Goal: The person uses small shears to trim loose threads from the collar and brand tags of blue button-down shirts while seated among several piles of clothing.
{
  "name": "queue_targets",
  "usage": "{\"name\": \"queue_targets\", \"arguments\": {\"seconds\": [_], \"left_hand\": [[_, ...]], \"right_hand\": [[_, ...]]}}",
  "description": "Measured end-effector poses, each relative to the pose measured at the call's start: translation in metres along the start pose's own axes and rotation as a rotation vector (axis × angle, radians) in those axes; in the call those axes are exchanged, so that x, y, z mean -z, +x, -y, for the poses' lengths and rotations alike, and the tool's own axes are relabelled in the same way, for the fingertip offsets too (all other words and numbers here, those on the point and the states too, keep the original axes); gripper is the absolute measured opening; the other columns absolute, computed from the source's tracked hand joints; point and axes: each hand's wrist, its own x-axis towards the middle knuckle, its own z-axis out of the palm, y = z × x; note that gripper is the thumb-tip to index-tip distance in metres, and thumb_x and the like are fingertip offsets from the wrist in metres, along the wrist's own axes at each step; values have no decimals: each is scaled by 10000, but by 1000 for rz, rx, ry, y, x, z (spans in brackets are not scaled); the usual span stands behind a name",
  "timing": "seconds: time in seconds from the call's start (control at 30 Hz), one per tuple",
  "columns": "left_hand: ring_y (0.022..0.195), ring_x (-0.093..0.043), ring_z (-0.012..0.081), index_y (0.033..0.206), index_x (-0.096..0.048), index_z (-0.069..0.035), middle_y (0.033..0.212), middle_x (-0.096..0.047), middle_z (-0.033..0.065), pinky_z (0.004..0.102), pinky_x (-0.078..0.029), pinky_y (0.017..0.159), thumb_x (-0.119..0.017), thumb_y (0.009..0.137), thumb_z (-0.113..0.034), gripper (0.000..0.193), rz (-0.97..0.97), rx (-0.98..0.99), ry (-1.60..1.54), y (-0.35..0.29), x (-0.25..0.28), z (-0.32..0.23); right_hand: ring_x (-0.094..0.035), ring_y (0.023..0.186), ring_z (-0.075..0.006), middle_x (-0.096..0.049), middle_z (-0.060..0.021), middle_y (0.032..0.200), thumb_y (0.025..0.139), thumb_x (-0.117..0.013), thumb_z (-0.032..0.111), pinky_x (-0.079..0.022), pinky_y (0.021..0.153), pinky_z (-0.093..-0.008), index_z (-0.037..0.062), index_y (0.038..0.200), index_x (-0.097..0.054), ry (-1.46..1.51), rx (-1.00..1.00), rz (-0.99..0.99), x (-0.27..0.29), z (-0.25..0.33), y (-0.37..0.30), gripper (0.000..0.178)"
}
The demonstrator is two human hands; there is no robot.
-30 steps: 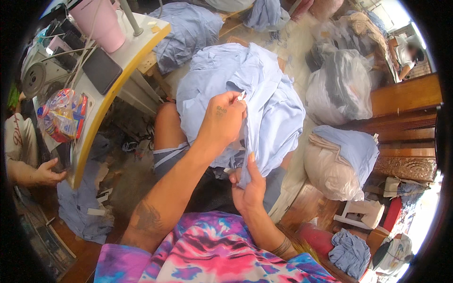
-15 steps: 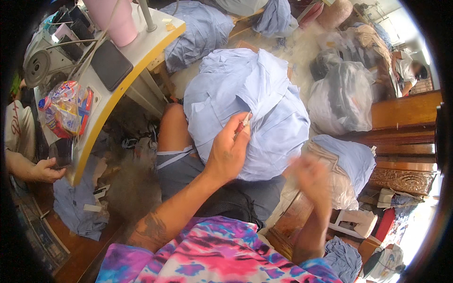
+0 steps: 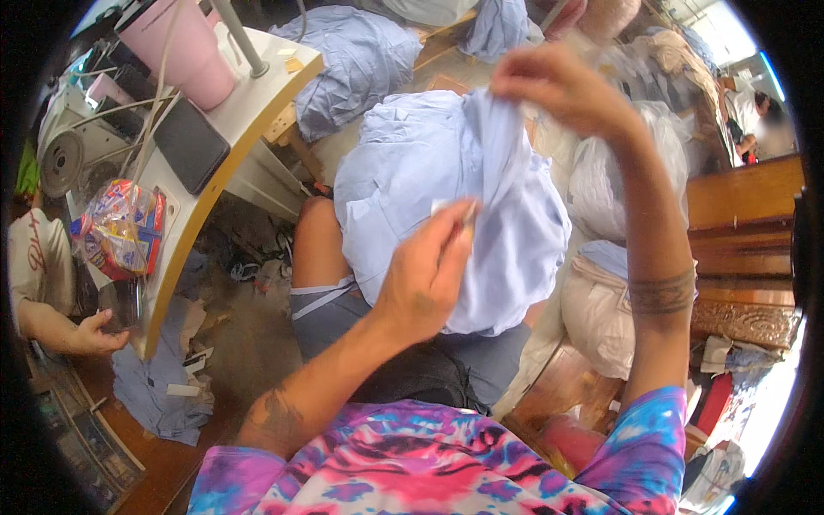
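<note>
A large bundle of light blue cloth (image 3: 403,163) rests on my lap, between my knees. My left hand (image 3: 425,275) is closed over the bundle's middle, pinching a small tool with a metal tip (image 3: 469,219); most of the tool is hidden in the fingers, so its kind is unclear. Pinched in the fingers of my right hand (image 3: 558,86), a gathered fold of the same cloth (image 3: 502,142) is pulled up at the far side of the bundle.
At left stands a yellow-edged table (image 3: 202,202) with a black phone (image 3: 190,144), a pink tumbler (image 3: 184,56) and a plastic-wrapped packet (image 3: 124,227). Another person's hand (image 3: 96,335) is at its near end. Stuffed plastic bags (image 3: 601,184) and more blue cloth (image 3: 352,64) lie around.
My right hand has swung from the bundle's near right side up to its far edge and now lifts a fold. My left hand has shifted slightly right, still pinching the small tool.
</note>
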Motion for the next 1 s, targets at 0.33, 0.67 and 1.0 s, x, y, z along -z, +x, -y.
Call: {"name": "queue_targets", "arguments": {"seconds": [0.33, 0.67, 1.0], "left_hand": [[516, -402, 5, 1414, -539, -22, 868, -560, -6, 195, -376, 415, -538, 1073, -160, 368, 147, 401, -420, -31, -10, 3], [511, -420, 15, 1428, -522, -39, 918, -573, 14, 212, -398, 404, -533, 1086, -175, 368, 96, 501, -555, -73, -7, 1], [519, -433, 32, 1434, -492, -22, 906, -564, 21, 226, -395, 400, -521, 1086, -165, 378, 18, 477, -673, -84, -6, 1]], "right_hand": [[-649, 873, -180, -683, -94, 950, 1047, -630, 257, -533, 783, -311, 10, 1083, -662, 281, -640, -1258, -189, 76, -143, 251], [-629, 963, -130, -677, -12, 975, 1071, -590, 385, -521, 814, -361, 69, 1086, -661, 1733, -587, -934, -252, 145, -150, 324], [-575, 680, -125, -639, -39, 870, 1059, -625, 312, -492, 658, -268, 101, 1029, -579, 2046, -441, -817, -260, 146, -137, 218]]}}
